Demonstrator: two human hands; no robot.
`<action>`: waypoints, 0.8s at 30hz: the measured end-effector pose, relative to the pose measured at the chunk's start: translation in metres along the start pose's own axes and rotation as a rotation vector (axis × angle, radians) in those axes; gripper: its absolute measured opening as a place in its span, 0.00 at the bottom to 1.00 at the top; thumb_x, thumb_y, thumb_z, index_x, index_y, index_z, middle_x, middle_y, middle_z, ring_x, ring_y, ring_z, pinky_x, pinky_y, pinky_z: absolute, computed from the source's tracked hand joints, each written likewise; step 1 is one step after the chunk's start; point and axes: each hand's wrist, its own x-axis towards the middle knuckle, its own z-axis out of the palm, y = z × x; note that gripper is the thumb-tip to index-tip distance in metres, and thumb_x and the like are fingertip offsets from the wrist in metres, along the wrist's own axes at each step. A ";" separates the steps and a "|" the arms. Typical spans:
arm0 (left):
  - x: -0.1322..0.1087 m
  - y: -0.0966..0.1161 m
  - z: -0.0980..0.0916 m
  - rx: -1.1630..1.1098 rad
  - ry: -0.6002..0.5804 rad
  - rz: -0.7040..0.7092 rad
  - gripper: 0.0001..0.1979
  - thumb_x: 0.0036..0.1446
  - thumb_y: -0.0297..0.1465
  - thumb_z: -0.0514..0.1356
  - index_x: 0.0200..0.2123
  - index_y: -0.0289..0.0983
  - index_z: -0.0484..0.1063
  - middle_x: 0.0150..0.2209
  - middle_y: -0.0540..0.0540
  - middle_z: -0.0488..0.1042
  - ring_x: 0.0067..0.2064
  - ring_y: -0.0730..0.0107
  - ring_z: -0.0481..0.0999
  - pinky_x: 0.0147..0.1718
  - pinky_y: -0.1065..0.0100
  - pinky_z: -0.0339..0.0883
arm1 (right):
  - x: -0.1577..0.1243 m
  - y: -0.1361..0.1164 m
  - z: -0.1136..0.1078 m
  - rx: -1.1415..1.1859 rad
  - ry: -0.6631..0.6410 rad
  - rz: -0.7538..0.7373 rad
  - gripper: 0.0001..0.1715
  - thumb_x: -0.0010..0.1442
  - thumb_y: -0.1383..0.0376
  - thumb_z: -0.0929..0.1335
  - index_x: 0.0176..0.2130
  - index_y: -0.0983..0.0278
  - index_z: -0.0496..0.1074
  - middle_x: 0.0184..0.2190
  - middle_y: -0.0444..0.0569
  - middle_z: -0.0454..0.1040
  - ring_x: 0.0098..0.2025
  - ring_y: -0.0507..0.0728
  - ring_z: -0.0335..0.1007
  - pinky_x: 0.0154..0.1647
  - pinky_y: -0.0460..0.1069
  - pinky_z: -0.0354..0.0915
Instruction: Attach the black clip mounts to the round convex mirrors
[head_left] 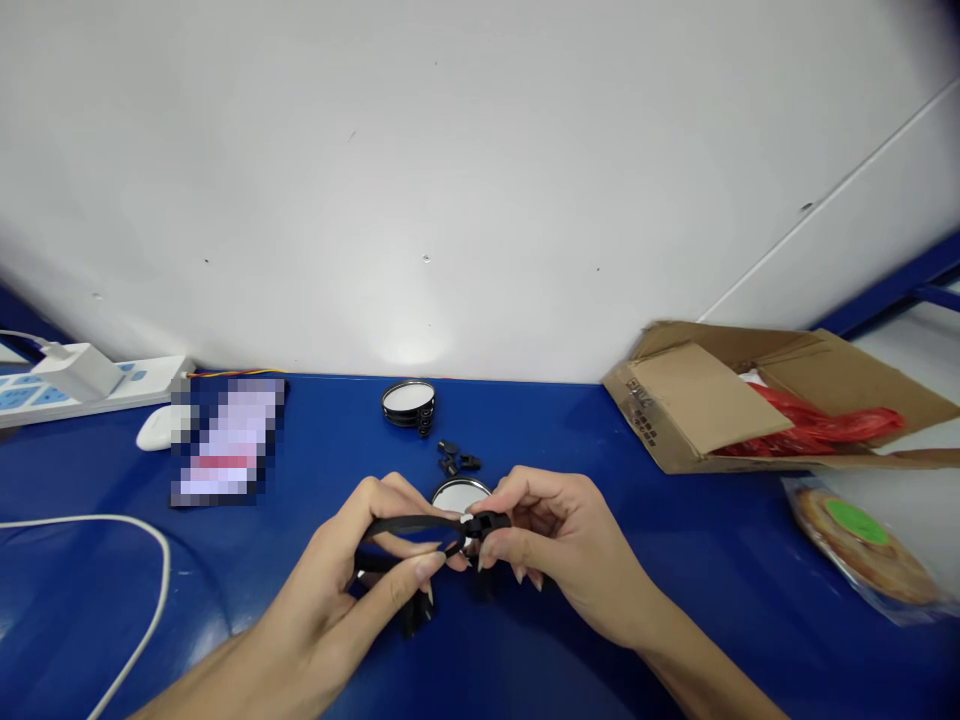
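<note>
My left hand (360, 570) is closed on a black strap (412, 523) bent into a loop, thumb and fingers pinching it. At the loop's right end sits a small black clamp piece (493, 521), pinched between the thumb and forefinger of my right hand (551, 530). Strap and clamp meet between the two hands. Behind my fingers lies a round mirror (456, 493), partly hidden. Several small black joint pieces (450, 460) lie just beyond it. Farther back is a stack of round black-rimmed mirrors (409, 400). Under my left hand a dark piece (418, 612) shows in part.
On the blue table (337, 440), a blurred-out phone (232, 440), a white rounded case (165, 427), a power strip (150, 380) and a white cable (161, 570) are at left. At right are an open cardboard box (697, 400) with red plastic (817, 420) and a wrapped round item (862, 545).
</note>
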 end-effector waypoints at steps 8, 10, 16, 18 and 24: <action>0.000 -0.004 0.007 -0.069 0.089 0.038 0.07 0.78 0.40 0.66 0.49 0.44 0.80 0.48 0.44 0.81 0.45 0.61 0.83 0.45 0.63 0.79 | 0.000 -0.003 0.006 0.011 0.035 -0.007 0.14 0.60 0.59 0.85 0.38 0.62 0.83 0.28 0.48 0.87 0.23 0.51 0.73 0.21 0.44 0.62; -0.001 -0.004 0.010 -0.097 0.126 0.050 0.08 0.77 0.40 0.67 0.45 0.43 0.79 0.48 0.43 0.82 0.46 0.60 0.83 0.43 0.63 0.79 | -0.001 -0.002 0.009 0.025 0.043 -0.006 0.15 0.60 0.58 0.85 0.38 0.62 0.83 0.28 0.48 0.87 0.23 0.51 0.73 0.20 0.44 0.61; -0.003 -0.004 0.019 -0.177 0.188 0.106 0.07 0.77 0.37 0.67 0.43 0.44 0.78 0.46 0.45 0.83 0.44 0.61 0.83 0.43 0.63 0.80 | -0.003 0.001 0.016 0.055 0.060 -0.036 0.15 0.61 0.58 0.85 0.38 0.63 0.84 0.29 0.51 0.88 0.22 0.51 0.73 0.19 0.44 0.60; -0.003 -0.006 0.019 -0.150 0.197 0.115 0.07 0.77 0.37 0.67 0.42 0.44 0.77 0.47 0.44 0.84 0.43 0.62 0.83 0.43 0.64 0.79 | -0.002 0.001 0.016 0.048 0.071 -0.057 0.13 0.61 0.58 0.85 0.38 0.63 0.85 0.28 0.50 0.87 0.22 0.51 0.74 0.18 0.44 0.59; -0.002 -0.009 0.010 -0.042 0.095 0.074 0.06 0.79 0.38 0.64 0.49 0.44 0.79 0.50 0.44 0.82 0.40 0.66 0.84 0.40 0.66 0.80 | 0.000 -0.001 0.010 -0.023 0.051 -0.067 0.10 0.61 0.61 0.85 0.40 0.61 0.87 0.28 0.48 0.87 0.24 0.53 0.78 0.22 0.45 0.66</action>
